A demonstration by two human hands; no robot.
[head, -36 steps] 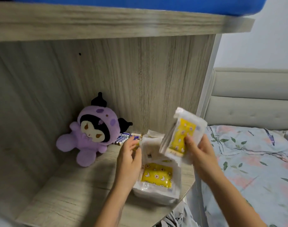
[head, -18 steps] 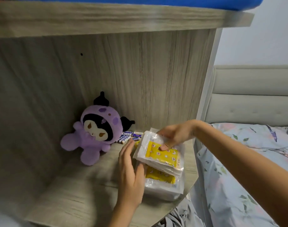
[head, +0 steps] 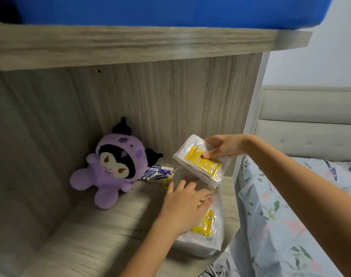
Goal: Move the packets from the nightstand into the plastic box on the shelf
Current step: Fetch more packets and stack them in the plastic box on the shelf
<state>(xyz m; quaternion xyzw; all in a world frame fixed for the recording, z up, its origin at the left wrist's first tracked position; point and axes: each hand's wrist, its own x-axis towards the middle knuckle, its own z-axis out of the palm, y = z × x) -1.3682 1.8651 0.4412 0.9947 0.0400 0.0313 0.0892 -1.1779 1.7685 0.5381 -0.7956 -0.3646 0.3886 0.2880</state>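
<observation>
Yellow-printed clear packets (head: 200,164) tilt above the plastic box (head: 208,242).

Wood-grain alcove of a bedside unit. A grey-beige laminate back panel (head: 190,100) rises behind a lower shelf surface (head: 94,236) of the same finish, whose front edge curves at the right. Above the back panel runs a thick overhanging board (head: 130,45), carrying a blue item (head: 160,11) of unclear kind. Right of the back panel stands a pale upright post (head: 250,108), then a padded, cream upholstered headboard (head: 310,124) under a plain white wall (head: 334,60). Below the headboard lies bedding (head: 290,226) printed with leaves and pink flowers. Lighting is soft and even.
</observation>
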